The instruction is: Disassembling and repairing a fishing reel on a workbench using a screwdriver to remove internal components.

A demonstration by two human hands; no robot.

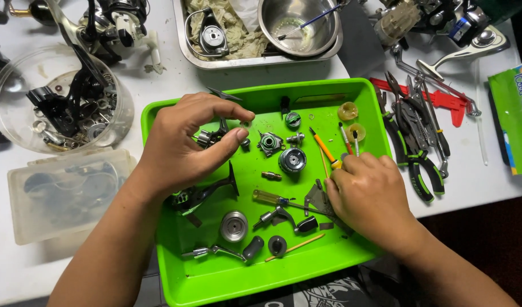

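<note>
Small dark metal reel part (pixel 207 138) pinched in fingers, above green tray's upper left.

Bright green tray (pixel 357 91); silver spool (pixel 234 226); yellow-handled screwdriver (pixel 267 197); red caliper (pixel 443 98); steel bowl (pixel 272 25).

One package shows: a soft green packet (pixel 514 122) at the far right edge of the view, lying flat on the white table (pixel 158 85), well to the right of the green tray (pixel 215 284) and just beyond the pliers (pixel 420 165) and the red caliper (pixel 443 99). It is roughly rectangular and cut off by the picture's edge, bright green with a white patch at its top corner, a blue band low down and a thin yellow strip along its lower edge. No signs or screens are visible.
</note>
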